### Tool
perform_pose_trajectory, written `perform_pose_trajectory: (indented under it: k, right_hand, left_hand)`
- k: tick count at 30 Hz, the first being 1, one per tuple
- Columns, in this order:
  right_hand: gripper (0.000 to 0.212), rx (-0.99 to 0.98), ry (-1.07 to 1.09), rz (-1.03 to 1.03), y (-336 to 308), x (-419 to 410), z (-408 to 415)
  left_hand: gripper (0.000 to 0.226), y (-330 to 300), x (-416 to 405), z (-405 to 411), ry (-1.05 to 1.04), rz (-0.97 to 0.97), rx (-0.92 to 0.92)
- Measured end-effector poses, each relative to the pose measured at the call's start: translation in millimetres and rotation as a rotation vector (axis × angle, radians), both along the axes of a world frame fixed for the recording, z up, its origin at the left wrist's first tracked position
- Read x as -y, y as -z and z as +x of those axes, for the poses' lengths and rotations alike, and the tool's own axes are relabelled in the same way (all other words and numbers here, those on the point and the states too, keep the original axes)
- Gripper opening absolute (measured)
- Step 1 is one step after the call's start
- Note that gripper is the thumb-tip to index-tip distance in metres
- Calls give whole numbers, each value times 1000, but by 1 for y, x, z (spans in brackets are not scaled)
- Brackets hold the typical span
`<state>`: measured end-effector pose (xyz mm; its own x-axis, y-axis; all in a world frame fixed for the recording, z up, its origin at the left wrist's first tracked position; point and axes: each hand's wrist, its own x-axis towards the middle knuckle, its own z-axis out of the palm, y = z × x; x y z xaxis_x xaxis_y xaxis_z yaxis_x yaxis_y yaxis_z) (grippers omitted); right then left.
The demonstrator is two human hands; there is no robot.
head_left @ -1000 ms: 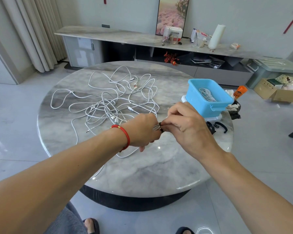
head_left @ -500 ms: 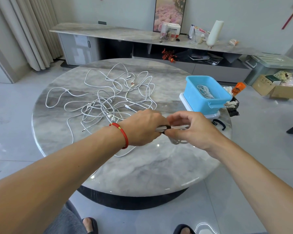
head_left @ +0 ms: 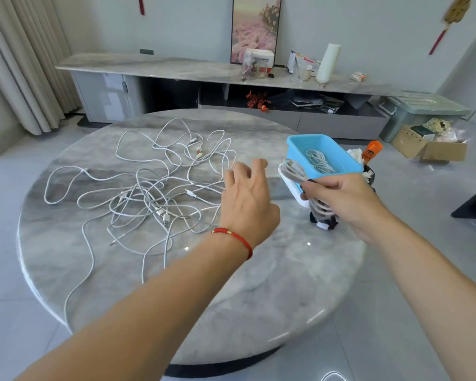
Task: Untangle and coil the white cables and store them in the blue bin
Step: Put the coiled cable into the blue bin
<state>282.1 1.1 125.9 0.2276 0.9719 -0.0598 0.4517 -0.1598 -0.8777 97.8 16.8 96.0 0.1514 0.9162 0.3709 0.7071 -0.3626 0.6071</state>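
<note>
Round marble table (head_left: 231, 298): beneath both forearms. Tangle of white cables (head_left: 149, 199): loose on the tabletop, just left of the left hand and partly beyond its fingertips. Blue bin (head_left: 341, 167): directly beyond the right hand, a coiled white cable (head_left: 319, 160) lying inside. Left hand (head_left: 248, 199): fingers spread and relaxed, holding nothing, red bracelet (head_left: 237, 237) at the wrist. Right hand (head_left: 338, 199): fingers curled round a bundled cable (head_left: 293, 171), its loops sticking out toward the bin's near edge.
</note>
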Motion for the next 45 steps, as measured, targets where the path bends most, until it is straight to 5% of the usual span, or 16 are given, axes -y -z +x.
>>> perform_pose_trajectory:
  k: [3,7,14,21,33,40,45]
  right_hand:
    - [15,28,183,54,-3,-37,32]
    - [27,350,262,40,-9,-98,68]
    - [29,757,117,-134,25,-172,77]
    - [26,781,1,-11,30,-171,73]
    - [39,948,-215,-313,25,-192,83]
    - [26,879,-4,105,16,-147,17]
    - [23,828,-178,87,31,-85,-71]
  left_hand:
    - [67,16,-8,15,-14,-61,28]
    - [63,31,-21,26,-55,-181,153]
    - [62,54,-25,20,-100,7,60]
    - [64,60,-25,19,-129,11,4]
    - [52,62,-21,-3,-68,-100,-121]
    - [38,55,-22,-64,-134,-71,-129]
    - [25,54,-21,-121,-298,-285,-109]
